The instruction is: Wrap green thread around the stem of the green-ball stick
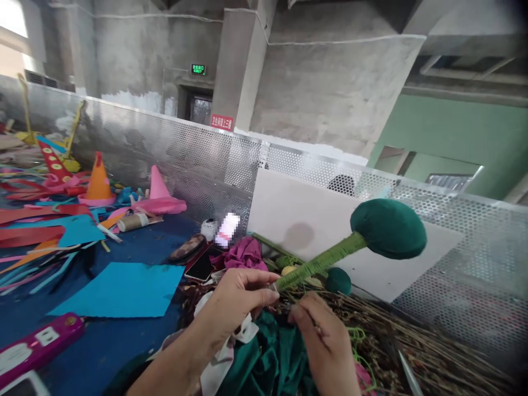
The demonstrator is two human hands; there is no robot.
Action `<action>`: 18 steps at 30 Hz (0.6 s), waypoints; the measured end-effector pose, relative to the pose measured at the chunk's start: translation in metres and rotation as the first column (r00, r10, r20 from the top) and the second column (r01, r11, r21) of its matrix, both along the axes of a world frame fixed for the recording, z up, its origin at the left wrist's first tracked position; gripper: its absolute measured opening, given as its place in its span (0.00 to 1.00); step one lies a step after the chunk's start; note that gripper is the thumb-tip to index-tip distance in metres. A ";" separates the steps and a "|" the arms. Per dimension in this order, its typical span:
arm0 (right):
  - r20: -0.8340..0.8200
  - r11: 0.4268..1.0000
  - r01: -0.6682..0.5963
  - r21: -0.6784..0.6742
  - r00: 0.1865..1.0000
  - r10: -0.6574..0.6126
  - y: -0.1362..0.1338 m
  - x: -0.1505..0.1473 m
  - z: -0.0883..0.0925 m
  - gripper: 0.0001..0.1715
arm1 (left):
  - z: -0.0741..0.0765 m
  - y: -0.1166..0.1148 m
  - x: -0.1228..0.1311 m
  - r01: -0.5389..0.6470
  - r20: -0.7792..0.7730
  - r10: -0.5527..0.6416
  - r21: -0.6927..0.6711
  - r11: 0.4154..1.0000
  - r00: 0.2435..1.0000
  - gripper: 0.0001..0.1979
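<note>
My left hand (247, 294) pinches the lower end of a stick (322, 258) wound with green yarn. The stick tilts up to the right and carries a rounded dark green velvet head (390, 228) at its far end. Just below and right of the stick's base is my right hand (319, 333). Its thumb and fingers are closed together, and whatever is between them is too small to make out. Dark green velvet cloth (272, 352) lies beneath both hands. A smaller dark green velvet ball (338, 281) rests behind the stick.
Dry twigs (429, 324) and scissors (408, 371) lie at right. Magenta cloth (246, 254), a dark phone (201, 265) and a lit screen (226, 230) sit behind. Left are a blue sheet (119, 289) and an orange cone hat (99, 181). A perforated metal panel (185, 143) stands behind.
</note>
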State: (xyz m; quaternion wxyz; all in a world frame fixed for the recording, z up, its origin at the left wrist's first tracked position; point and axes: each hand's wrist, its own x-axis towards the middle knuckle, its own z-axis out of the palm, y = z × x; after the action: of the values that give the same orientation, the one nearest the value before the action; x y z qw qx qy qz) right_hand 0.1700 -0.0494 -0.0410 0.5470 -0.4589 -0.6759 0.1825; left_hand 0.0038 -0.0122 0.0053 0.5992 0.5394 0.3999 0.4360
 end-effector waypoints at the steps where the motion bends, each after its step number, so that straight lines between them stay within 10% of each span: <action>1: -0.043 0.997 0.036 0.071 0.999 -0.033 -0.003 0.002 0.002 0.17 | -0.001 0.001 0.000 -0.001 0.010 0.001 -0.001 1.000 1.000 0.17; 9: -0.466 0.890 -0.322 0.322 0.764 0.446 -0.005 -0.019 -0.004 0.23 | -0.004 0.000 0.010 -0.003 0.008 0.004 -0.085 0.996 1.000 0.17; 18: -0.359 0.960 -0.017 0.279 0.926 0.121 -0.007 -0.020 -0.018 0.24 | -0.012 0.004 0.007 0.179 0.190 -0.141 -0.200 0.963 0.972 0.24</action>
State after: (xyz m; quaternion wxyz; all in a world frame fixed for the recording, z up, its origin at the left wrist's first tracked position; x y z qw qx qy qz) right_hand 0.1497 -0.0562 -0.0594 0.7158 -0.3127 -0.5942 0.1915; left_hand 0.0108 -0.0079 -0.0069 0.7201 0.4616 0.3461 0.3854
